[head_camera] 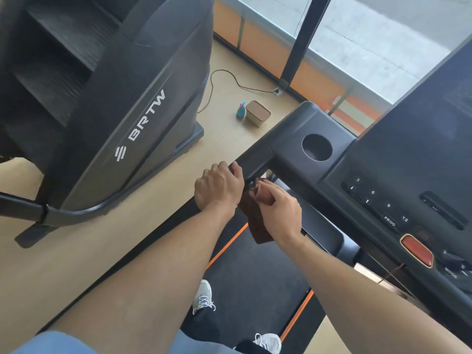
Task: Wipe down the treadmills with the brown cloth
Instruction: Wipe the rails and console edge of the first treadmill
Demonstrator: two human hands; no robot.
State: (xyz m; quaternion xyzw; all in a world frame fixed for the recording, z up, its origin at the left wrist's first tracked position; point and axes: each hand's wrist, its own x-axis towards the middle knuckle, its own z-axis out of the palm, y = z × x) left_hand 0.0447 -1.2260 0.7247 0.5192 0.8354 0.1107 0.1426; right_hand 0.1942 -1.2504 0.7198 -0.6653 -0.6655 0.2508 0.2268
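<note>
I stand on a black treadmill (pixel 319 123) whose belt (pixel 255 272) has orange edge stripes. My left hand (pixel 218 186) grips the treadmill's left handrail (pixel 252 155), fingers curled over its top. My right hand (pixel 279 208) pinches the brown cloth (pixel 255 223) just under the handrail, beside the left hand. The cloth hangs down below my right hand. The console (pixel 408 175) with number buttons and a red stop button (pixel 417 249) lies to the right.
A grey stair-climber machine (pixel 115 98) marked BRTW stands close on the left. On the wooden floor beyond lie a beige lidded box (pixel 258 113), a blue spray bottle (pixel 240 111) and a black cable (pixel 229 77). Glass windows run along the far side. A cup holder (pixel 316 146) sits in the console.
</note>
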